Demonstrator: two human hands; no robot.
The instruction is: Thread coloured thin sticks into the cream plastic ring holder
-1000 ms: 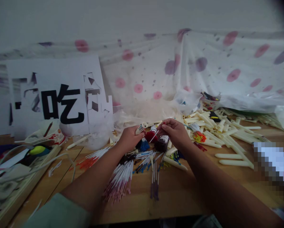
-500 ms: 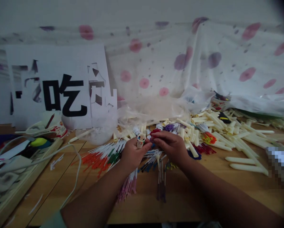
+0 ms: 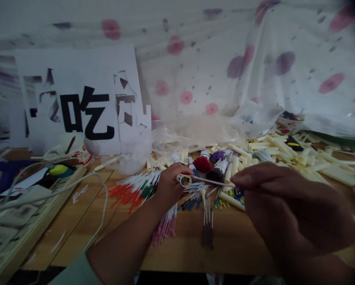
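My left hand [image 3: 170,185] is closed round a short cream tube [image 3: 179,179], its open mouth turned toward me and small coloured bits inside. My right hand [image 3: 287,206], large and close to the camera, pinches one end of a thin white cotton swab stick [image 3: 214,182]. The stick's far end reaches the tube's mouth; I cannot tell how far it goes in. Around my left hand lie fanned cotton swabs with orange tips [image 3: 122,194], pink tips [image 3: 164,231] and dark grey tips [image 3: 207,233]. Behind stand bundles with red tips [image 3: 202,163] and purple tips [image 3: 221,154].
Many cream tubes [image 3: 284,146] are heaped at the back right. On the left sit a power strip [image 3: 31,225], a white cable [image 3: 101,213] and a paper bowl [image 3: 82,153]. Cut-out character sheets [image 3: 126,138] lean against the spotted plastic curtain [image 3: 192,75].
My right hand has drawn away from the left, moving right and toward the camera, with the stick now showing between them. The red-tipped bundle is uncovered. The view has shifted slightly.
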